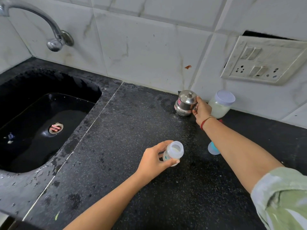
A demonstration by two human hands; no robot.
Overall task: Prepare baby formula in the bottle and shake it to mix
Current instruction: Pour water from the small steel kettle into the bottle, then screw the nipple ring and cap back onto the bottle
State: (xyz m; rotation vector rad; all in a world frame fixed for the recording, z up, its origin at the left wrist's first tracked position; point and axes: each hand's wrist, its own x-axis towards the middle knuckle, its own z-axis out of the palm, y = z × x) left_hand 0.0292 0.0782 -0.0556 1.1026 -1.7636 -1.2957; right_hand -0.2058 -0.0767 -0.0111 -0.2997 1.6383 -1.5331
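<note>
A small clear baby bottle [173, 153] stands uncapped on the black counter [126, 130], with pale powder showing inside its mouth. My left hand [154, 160] wraps around its side. At the back, against the wall, stands a small lidded steel kettle [185, 102]. My right hand [201, 111] is closed on its handle. Right of the kettle is a jar of pale formula powder [220, 106] with a lilac lid. The bottle's blue-and-clear cap [212, 148] lies on the counter, partly hidden under my right forearm.
A black sink [41, 117] with a drain fills the left side, under a steel tap [54, 40]. A switch and socket plate [264, 60] hangs tilted on the tiled wall at right. The counter near the sink looks wet.
</note>
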